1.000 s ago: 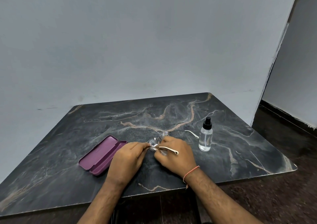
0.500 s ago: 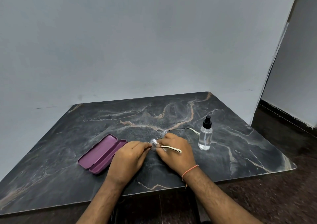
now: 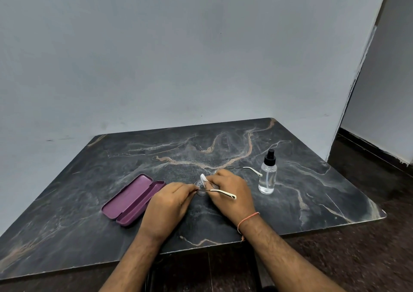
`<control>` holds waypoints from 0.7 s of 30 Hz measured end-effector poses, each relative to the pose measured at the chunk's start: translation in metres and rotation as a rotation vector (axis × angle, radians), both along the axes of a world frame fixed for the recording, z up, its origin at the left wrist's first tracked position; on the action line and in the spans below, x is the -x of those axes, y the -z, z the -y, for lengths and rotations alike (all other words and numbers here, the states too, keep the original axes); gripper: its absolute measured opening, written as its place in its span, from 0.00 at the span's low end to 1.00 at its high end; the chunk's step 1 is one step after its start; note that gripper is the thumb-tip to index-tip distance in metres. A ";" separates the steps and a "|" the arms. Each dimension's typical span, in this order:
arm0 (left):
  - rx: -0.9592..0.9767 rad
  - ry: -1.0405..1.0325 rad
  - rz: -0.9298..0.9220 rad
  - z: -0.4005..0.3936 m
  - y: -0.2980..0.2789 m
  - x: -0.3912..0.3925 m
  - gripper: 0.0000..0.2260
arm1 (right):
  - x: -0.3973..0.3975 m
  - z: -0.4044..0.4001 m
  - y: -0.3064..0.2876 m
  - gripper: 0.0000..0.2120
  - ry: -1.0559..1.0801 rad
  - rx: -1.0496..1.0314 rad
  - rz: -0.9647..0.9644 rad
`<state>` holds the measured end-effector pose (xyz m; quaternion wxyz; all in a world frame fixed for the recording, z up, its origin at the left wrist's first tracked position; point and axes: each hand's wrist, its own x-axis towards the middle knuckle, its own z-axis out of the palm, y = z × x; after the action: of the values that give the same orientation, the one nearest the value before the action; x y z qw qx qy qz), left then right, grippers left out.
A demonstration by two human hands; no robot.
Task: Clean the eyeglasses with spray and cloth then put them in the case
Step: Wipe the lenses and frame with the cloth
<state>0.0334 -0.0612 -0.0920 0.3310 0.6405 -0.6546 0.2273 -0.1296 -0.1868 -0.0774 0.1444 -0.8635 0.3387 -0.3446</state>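
Centrally, on the dark veined marble counter (image 3: 89, 220): thin-framed eyeglasses with cream temple tips (image 3: 220, 192), left hand (image 3: 166, 204) pinching the frame steady, right hand (image 3: 230, 193) pinching a small white cloth (image 3: 203, 177) onto a lens, likely wiping. Long axis near-left to far-right; temples point right. Open purple case (image 3: 131, 199) left, clear spray bottle (image 3: 267, 175) right, within reach.

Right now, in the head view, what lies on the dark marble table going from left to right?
Open purple glasses case → left hand → rimless eyeglasses with cream temple tips → clear spray bottle with black nozzle.
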 end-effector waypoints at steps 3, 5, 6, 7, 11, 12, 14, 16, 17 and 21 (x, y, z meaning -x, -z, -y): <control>0.000 0.003 0.015 0.000 -0.001 0.001 0.13 | 0.000 0.001 0.002 0.15 -0.059 -0.035 0.056; 0.000 -0.004 0.014 0.000 -0.001 0.000 0.13 | 0.003 -0.002 0.000 0.11 -0.177 -0.088 0.094; -0.001 -0.007 0.008 -0.001 -0.001 0.000 0.13 | 0.004 -0.003 -0.001 0.11 -0.212 -0.101 0.094; -0.002 -0.008 -0.001 -0.001 -0.001 0.000 0.13 | 0.005 -0.004 -0.002 0.12 -0.224 -0.105 0.081; 0.007 -0.003 -0.012 -0.001 -0.002 0.001 0.13 | 0.003 -0.002 -0.002 0.14 -0.153 -0.087 0.055; 0.010 -0.003 -0.010 -0.001 -0.002 0.002 0.13 | 0.002 -0.001 -0.001 0.14 -0.109 -0.075 0.050; 0.014 0.001 -0.005 -0.001 -0.004 0.003 0.13 | 0.001 0.002 0.001 0.18 -0.025 -0.050 0.056; 0.016 0.010 0.002 -0.002 -0.004 0.004 0.13 | 0.001 0.004 0.003 0.19 0.010 -0.044 0.064; 0.016 0.012 0.004 -0.002 -0.004 0.004 0.13 | 0.001 0.003 0.002 0.18 0.001 -0.052 0.059; 0.011 -0.007 -0.004 -0.001 -0.003 0.002 0.12 | 0.003 -0.002 0.000 0.13 -0.182 -0.098 0.060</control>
<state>0.0310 -0.0599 -0.0894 0.3351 0.6414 -0.6505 0.2305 -0.1330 -0.1853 -0.0776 0.2273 -0.8719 0.2706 -0.3390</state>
